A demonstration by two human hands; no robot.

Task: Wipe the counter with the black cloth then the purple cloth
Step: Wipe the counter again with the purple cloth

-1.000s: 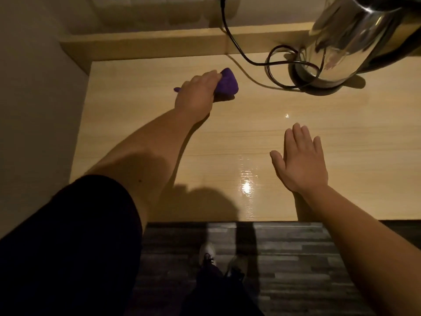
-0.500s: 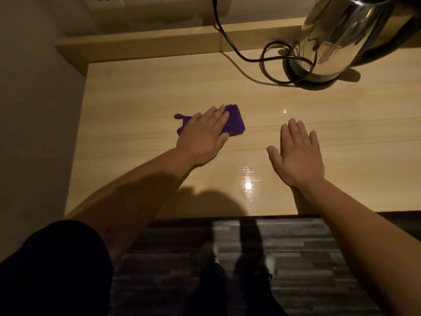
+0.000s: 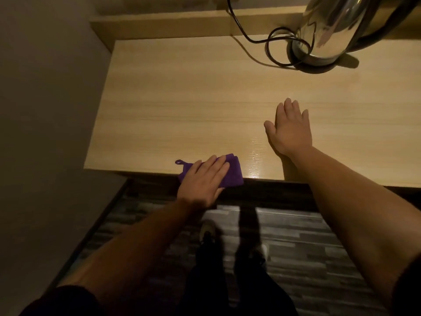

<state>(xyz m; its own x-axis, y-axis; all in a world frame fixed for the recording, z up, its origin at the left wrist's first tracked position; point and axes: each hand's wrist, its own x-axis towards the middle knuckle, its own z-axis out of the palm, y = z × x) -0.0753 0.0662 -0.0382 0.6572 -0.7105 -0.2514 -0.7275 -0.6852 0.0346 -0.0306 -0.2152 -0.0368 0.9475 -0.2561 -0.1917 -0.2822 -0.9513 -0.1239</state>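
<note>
The cloth [image 3: 230,173] lies at the near edge of the counter [image 3: 193,106], partly hanging over it, with its small loop [image 3: 179,161] pointing left. The left hand [image 3: 202,181] lies flat on the cloth. To the right and farther back, the right hand [image 3: 288,128] rests flat on the counter, well apart from the cloth. At the far right corner stands a kettle [image 3: 330,35], its cord [image 3: 271,46] coiled just left of it and running back, probably to the wall. A wall [image 3: 45,110] lies left of the counter, and the floor [image 3: 296,247] lies below the near edge.

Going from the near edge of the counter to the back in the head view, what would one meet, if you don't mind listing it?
Purple cloth under the left hand at the counter's near edge → right hand flat on the wood → looped black cord → steel kettle at the back right.
</note>
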